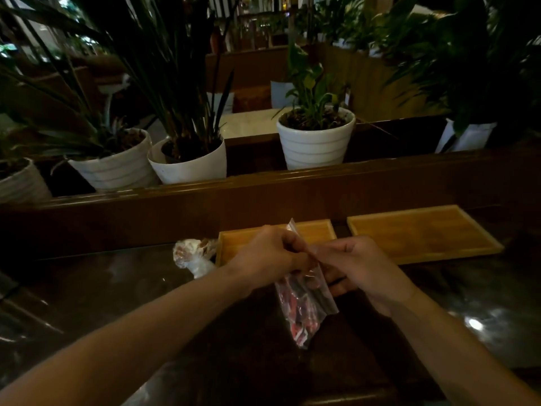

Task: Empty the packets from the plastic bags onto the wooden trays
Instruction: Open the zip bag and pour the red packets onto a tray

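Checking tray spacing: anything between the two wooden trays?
Head view: nothing. Only a narrow strip of bare dark tabletop separates the left tray from the right tray.

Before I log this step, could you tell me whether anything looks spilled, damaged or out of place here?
Nothing stands out. Both wooden trays lie flat, the held plastic bag keeps its packets inside, and a second bag lies crumpled left of the trays.

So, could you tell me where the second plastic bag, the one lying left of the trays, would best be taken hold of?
Probably by its twisted neck. The second bag lies on the table beside the left tray; its bulging body points away while the narrow neck trails toward the person. Coming from the near side with fingers pinching that neck should lift it cleanly without squeezing whatever is inside.
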`<state>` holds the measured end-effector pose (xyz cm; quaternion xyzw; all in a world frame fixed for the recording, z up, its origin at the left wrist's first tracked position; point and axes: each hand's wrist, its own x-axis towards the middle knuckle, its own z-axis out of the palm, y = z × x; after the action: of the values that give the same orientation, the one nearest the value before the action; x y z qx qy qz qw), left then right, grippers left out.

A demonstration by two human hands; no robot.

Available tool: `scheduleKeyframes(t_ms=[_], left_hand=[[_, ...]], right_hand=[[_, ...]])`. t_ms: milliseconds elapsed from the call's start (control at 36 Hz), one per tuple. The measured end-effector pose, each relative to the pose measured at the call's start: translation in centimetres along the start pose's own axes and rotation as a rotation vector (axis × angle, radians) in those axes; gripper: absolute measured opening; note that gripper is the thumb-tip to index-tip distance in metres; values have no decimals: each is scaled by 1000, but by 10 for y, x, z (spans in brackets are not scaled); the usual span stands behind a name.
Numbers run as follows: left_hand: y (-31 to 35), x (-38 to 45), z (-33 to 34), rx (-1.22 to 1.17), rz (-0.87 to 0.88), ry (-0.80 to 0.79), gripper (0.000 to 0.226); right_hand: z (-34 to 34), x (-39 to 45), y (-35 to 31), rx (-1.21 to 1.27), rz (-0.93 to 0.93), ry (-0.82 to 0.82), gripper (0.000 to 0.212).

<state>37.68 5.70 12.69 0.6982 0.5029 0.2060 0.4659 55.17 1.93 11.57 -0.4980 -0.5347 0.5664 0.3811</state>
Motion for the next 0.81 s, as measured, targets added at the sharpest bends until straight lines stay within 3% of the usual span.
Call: scheduleKeyframes(t_ms=[139,361,528,639,806], left_hand=[[-3,-1,-6,-114,6,21,8],[-7,-7,-25,-173,18,-56,21],[-11,-10,-31,-201,36,-84,10],[-14,-11,-33,-161,35,-79,10],[-12,-13,-38,-128,6,-137,14]], right_hand=[[5,5,-3,37,28,2,26],[4,11,-14,-69,-5,-183,32],[0,15,-17,-71,21,-283,25],[3,18,-11,-138,27,-233,16],[11,22,-9,-383,-53,-189,30]])
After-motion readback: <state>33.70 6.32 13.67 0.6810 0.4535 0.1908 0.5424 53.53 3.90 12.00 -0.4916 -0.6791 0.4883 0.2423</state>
